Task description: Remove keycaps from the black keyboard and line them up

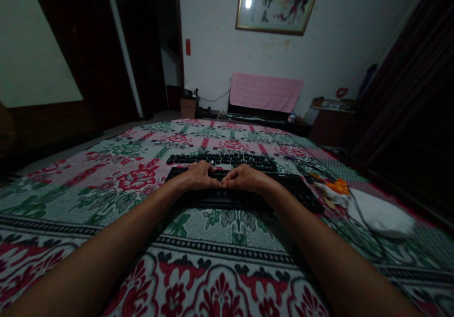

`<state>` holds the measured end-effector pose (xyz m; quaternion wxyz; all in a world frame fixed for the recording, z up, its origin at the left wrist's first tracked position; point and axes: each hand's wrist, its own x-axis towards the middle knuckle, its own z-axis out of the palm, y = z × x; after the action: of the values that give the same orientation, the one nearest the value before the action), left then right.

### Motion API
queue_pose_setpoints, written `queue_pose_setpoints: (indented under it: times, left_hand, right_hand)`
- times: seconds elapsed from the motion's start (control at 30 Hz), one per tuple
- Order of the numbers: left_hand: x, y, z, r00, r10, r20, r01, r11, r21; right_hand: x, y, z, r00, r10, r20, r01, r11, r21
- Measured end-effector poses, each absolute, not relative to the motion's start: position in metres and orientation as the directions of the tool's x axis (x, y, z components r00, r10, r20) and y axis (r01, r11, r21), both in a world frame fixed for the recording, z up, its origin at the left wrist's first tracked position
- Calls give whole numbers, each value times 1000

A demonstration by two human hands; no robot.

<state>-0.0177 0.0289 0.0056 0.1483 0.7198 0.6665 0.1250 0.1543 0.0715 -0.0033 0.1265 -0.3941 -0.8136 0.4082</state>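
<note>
A black keyboard (pixel 248 203) lies crosswise on the patterned bedspread, both of my hands over its middle. My left hand (pixel 199 175) is curled above it, thumb pointing right and the other fingertips partly hidden. My right hand (pixel 244 177) has thumb and fingers pinched together, close against the left thumb. Whatever sits between the fingertips is too small and dark to make out. Just beyond the keyboard, several loose black keycaps (pixel 230 158) are laid out in rows on the cloth.
On the right lie a white bag-like bundle (pixel 381 213), an orange item (pixel 338 186) and a dark cable (pixel 362 208). The floral bedspread (pixel 227 279) spreads all around. Against the far wall, a pink cloth (pixel 266 91) covers a dark screen-like object, beside a small cabinet (pixel 328 123).
</note>
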Motion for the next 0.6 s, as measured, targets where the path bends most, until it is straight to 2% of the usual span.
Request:
queue_pose_setpoints:
  times: [0.6]
  left_hand:
    - [-13, 33, 2, 36, 999, -23, 916, -24, 401]
  right_hand:
    - [154, 71, -3, -646, 751, -136, 541, 326, -775]
